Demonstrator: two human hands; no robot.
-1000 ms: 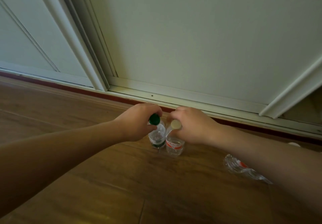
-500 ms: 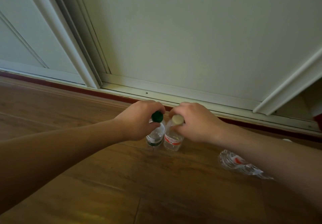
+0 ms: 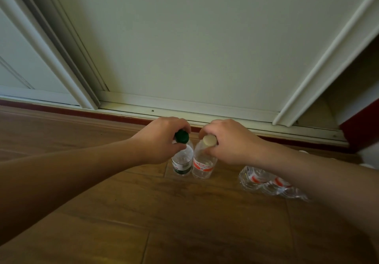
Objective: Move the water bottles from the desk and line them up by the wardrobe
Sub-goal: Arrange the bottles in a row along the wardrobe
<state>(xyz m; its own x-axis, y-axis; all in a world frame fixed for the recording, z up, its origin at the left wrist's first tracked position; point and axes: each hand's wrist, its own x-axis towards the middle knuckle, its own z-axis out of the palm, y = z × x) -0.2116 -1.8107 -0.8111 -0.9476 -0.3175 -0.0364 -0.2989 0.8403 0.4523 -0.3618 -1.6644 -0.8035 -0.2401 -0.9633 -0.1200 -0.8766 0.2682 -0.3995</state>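
The head view, the only one, looks down at a wooden floor [image 3: 164,212] that runs up to a pale wardrobe [image 3: 194,44] with sliding doors on a bottom track.

Two bare hands reach forward, each on one upright bottle. The left hand [image 3: 158,142] curls around the neck of the green-capped bottle [image 3: 182,161], fingers and thumb pinching just under the dark green cap. The right hand [image 3: 229,140] does the same with the white-capped bottle [image 3: 203,164], thumb and fingers closed around its neck below the pale cap. Both bottles are clear plastic; the first carries a green and white label, the second a red and white one. They stand on the floor side by side, touching or nearly so, just in front of the wardrobe's track and the dark red strip beneath it.

To the right, partly hidden under the right forearm, lie more clear bottles [image 3: 264,181] on their sides. Two red-and-white labels show there, so at least two; the exact number cannot be told, since the arm covers the rest. They lie near the upright pair but apart from it.

That makes two upright bottles, each gripped, and at least two lying down.

At the far right edge a dark red object [image 3: 363,128] stands by the wardrobe's open end.
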